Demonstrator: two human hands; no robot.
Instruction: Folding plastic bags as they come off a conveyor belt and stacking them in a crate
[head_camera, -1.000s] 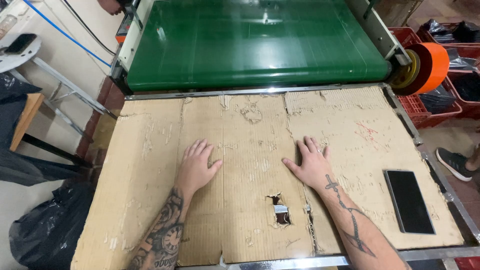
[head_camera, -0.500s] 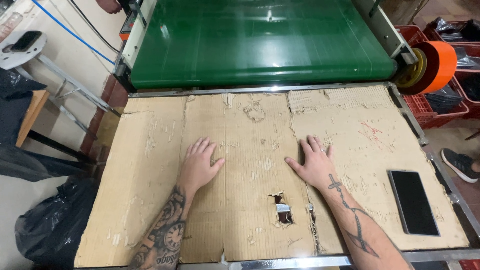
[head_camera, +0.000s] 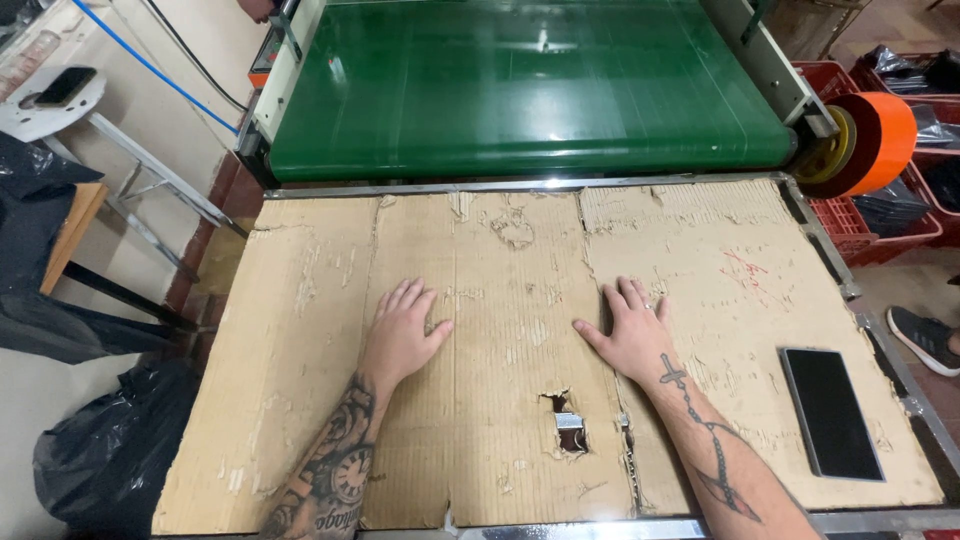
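Cardboard sheet (head_camera: 500, 300) has left hand (head_camera: 400, 335) and right hand (head_camera: 630, 335) lying flat, palms down, fingers spread, gripping nothing.

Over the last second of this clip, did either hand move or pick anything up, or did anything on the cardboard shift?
No visible change. The left hand and right hand stay flat, palms down, on the worn cardboard sheet, holding nothing. The black phone lies where it did at the right edge, and the green conveyor belt and orange tape roll look unchanged. Only the head camera shifted slightly.

Dark rectangular phone screen (head_camera: 830, 412) — on cardboard
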